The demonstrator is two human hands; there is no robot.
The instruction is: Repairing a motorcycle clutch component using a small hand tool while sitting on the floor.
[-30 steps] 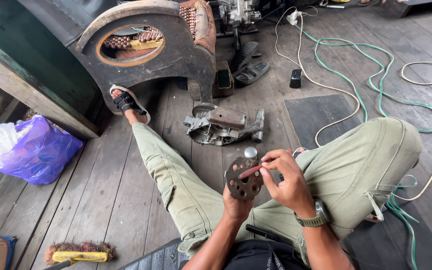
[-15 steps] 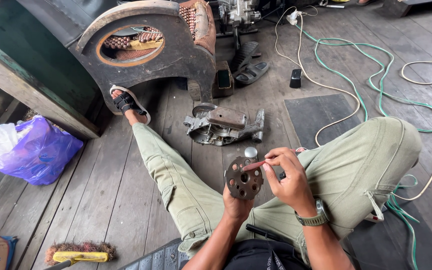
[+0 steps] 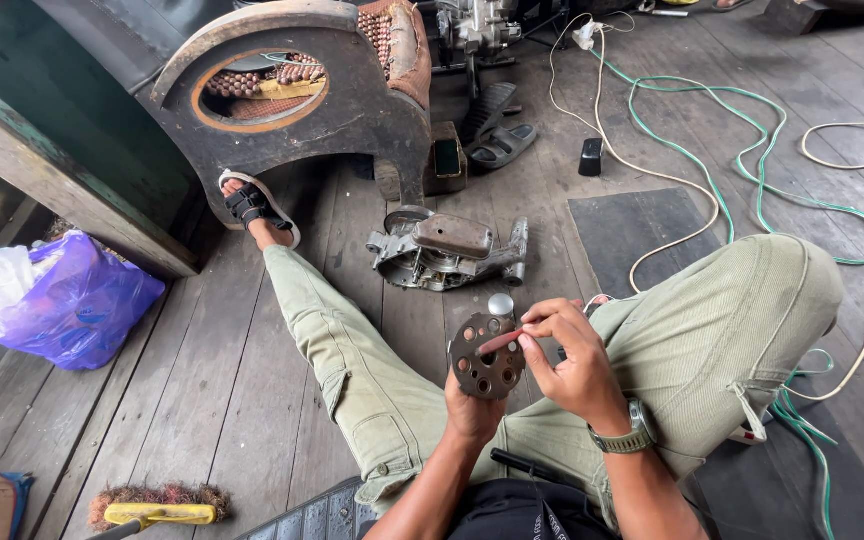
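Your left hand [image 3: 474,410] cups a round, rusty metal disc [image 3: 487,355] pierced with holes, fingers closed around its lower rim from behind, so it stands upright over your lap with a short shiny hub [image 3: 501,304] sticking up at its top edge. Your right hand [image 3: 570,358] pinches a thin reddish stick-like tool [image 3: 501,342] between thumb and forefinger, its tip resting on the disc's face near the centre; what kind of tool it is I cannot tell. Keep the disc braced against your palm so it does not twist while the tip works, and steady your right wrist on your bent knee [image 3: 752,300] for finer control. Work one hole at a time, turning the disc with your left fingers, not by shifting the tool's angle. The grey engine casing [image 3: 447,250] lies on the plank floor [image 3: 202,400] just past your outstretched leg [image 3: 322,330], within reach.
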